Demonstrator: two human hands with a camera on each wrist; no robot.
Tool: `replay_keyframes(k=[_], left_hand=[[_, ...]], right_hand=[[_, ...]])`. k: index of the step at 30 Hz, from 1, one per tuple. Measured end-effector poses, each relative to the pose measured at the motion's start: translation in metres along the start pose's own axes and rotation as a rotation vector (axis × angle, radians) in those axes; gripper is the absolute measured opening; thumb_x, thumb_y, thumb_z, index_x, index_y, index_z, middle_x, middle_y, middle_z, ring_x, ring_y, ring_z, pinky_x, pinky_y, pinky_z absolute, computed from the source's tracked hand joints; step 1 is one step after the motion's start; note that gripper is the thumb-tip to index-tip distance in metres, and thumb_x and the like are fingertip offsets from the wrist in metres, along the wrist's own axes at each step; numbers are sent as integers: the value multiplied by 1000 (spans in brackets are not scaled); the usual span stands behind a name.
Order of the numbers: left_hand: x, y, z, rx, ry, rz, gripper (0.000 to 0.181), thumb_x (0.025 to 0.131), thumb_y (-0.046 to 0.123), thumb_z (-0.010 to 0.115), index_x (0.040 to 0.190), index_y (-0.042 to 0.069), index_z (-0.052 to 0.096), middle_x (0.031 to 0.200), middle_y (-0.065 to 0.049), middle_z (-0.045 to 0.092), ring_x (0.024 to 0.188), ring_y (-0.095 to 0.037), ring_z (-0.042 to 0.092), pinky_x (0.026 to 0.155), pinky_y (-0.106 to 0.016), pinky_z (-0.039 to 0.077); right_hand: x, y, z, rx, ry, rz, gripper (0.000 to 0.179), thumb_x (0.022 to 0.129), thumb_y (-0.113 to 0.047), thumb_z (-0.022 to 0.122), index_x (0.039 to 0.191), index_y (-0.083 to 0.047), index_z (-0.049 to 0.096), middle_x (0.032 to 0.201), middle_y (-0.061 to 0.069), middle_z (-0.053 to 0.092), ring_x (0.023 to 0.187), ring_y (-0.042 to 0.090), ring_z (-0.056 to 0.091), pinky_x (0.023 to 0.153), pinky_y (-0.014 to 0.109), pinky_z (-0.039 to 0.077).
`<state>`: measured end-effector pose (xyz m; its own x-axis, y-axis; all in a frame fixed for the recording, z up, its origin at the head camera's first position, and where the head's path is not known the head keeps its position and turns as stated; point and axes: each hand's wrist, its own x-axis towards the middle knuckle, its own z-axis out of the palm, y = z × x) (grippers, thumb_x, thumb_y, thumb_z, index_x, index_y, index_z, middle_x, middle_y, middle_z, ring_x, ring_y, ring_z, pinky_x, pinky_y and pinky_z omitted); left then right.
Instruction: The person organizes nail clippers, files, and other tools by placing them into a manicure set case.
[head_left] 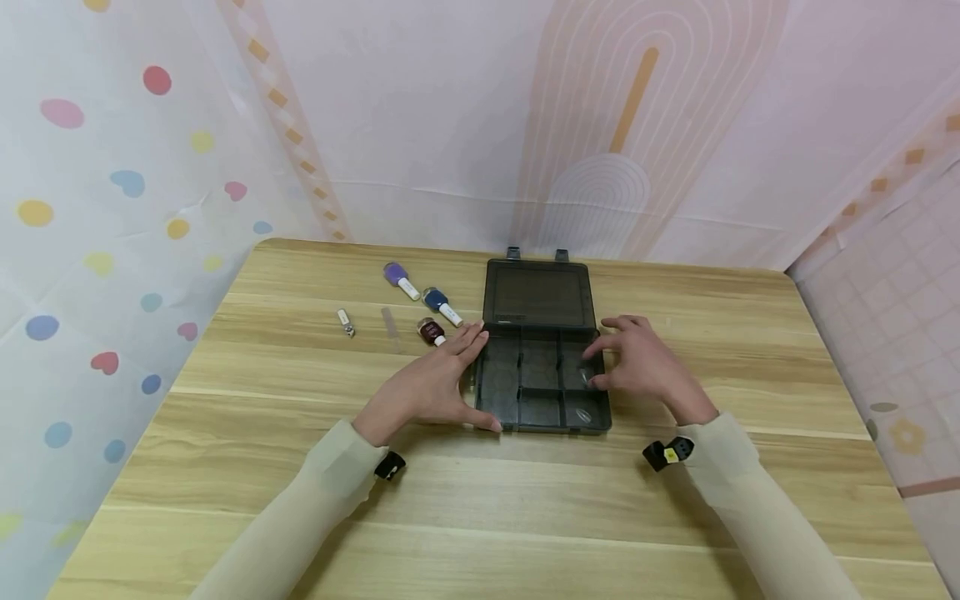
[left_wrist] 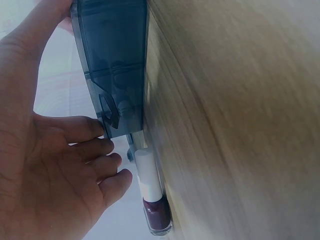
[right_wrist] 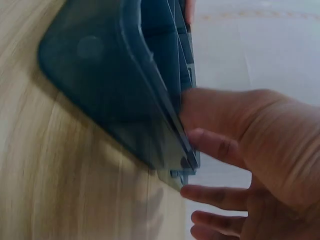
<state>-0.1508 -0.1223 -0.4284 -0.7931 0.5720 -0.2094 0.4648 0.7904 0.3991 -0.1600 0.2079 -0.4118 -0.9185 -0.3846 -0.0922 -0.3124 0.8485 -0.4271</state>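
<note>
A dark translucent compartment box lies on the table with its lid folded back. My left hand holds the box's left end, thumb at the front edge and fingers by the back corner. In the left wrist view, a dark red nail polish bottle lies beside those fingertips. At the right side, my right hand dips its thumb and index finger into a compartment, with a gap between them. A small clear piece shows in the front right compartment. The right wrist view hides the dipped fingertips behind the box wall.
Left of the box lie a blue polish bottle, a purple polish bottle, a pale translucent strip and nail clippers. A patterned cloth backdrop rises behind the wooden table.
</note>
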Motion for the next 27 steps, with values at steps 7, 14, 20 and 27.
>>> replay_keyframes(k=[7,14,20,27], left_hand=[[1,-1,1,-1,3,6,138,67,84,75,165,10,12,175,-9,3,162,-28,3,126,-51,27],[0,-2,0,-4,4,6,139,66,84,75,165,11,11,175,-9,3,162,-28,3,126,-52,27],[-1,-1,1,-1,16,17,139,66,85,74,165,9,13,175,-9,5,162,-29,4,126,-51,28],[-1,-2,2,5,22,17,138,66,84,74,165,9,13,175,-9,5,162,-28,4,126,-50,29]], right_hand=[[6,-8,7,-106,-6,45,22,77,-19,88,98,-19,82,148,27,54,140,51,40,111,60,42],[6,-10,11,-90,16,51,17,77,-17,89,92,-19,82,145,26,58,138,50,43,110,58,44],[7,-11,11,-60,-12,83,17,77,-16,89,93,-20,83,143,24,60,138,48,42,109,57,44],[8,-12,9,-45,-53,140,19,79,-17,88,96,-21,83,149,24,55,140,49,39,107,59,46]])
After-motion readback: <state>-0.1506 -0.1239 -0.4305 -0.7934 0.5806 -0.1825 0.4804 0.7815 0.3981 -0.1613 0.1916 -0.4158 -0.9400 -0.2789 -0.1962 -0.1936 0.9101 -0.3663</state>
